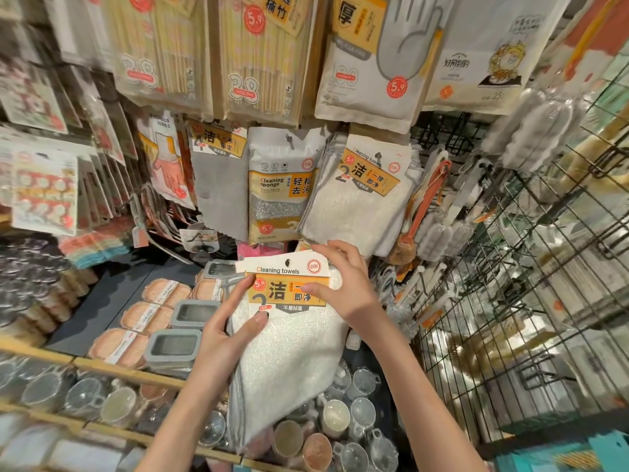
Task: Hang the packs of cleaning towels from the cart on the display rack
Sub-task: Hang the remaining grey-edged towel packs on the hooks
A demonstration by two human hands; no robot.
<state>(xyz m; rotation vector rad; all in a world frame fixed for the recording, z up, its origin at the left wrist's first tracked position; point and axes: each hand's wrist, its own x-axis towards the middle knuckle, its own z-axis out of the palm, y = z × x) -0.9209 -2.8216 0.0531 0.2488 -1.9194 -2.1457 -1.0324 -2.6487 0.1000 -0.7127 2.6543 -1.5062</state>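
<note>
I hold a pack of white cleaning towels (289, 345) with an orange and white "Cleaning towels" card in front of me, below the rack. My left hand (224, 332) grips its left edge, thumb on the front of the cloth. My right hand (343, 284) pinches the card at its top right, fingers behind and thumb on the label. Straight above, several matching packs of cleaning towels (360, 202) hang on a hook of the display rack (439, 131). The hole in the held card sits just below those hanging packs.
A cleaning sponge pack (275, 189) and a grey cloth pack (221, 189) hang left of the towels. Brushes (432, 212) hang to the right, beside a black wire cage (510, 301). Scrub pads (153, 311) and grey holders (175, 345) lie on the shelf; glass cups (354, 413) stand below.
</note>
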